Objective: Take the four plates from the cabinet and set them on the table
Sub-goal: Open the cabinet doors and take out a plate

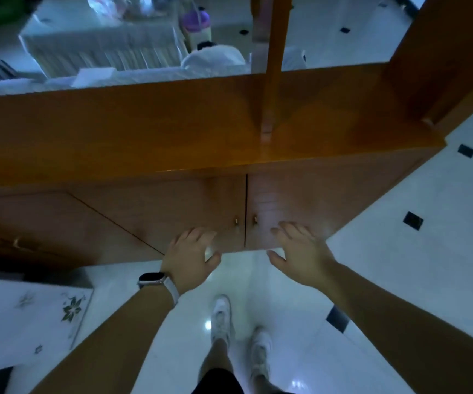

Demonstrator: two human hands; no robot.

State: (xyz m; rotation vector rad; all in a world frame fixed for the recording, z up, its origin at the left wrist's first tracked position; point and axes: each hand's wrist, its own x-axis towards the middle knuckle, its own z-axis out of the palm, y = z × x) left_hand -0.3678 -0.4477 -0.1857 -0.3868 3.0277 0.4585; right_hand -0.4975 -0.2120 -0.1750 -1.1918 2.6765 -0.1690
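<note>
A low wooden cabinet [172, 132] stands in front of me, its two doors closed. The left door [189, 206] and the right door [300, 200] each carry a small brass knob near the middle seam. My left hand [192, 255], with a watch on the wrist, hovers open just below the left knob. My right hand [300, 251] is open too, fingers spread, just right of the right knob. Neither hand holds anything. No plates are in view; the cabinet's inside is hidden.
A white table with a flower pattern [27, 317] is at the lower left. Wooden posts [272, 66] rise from the cabinet top. Behind the cabinet are a sofa and a seated person [215, 56]. The floor is glossy white tile [400, 265].
</note>
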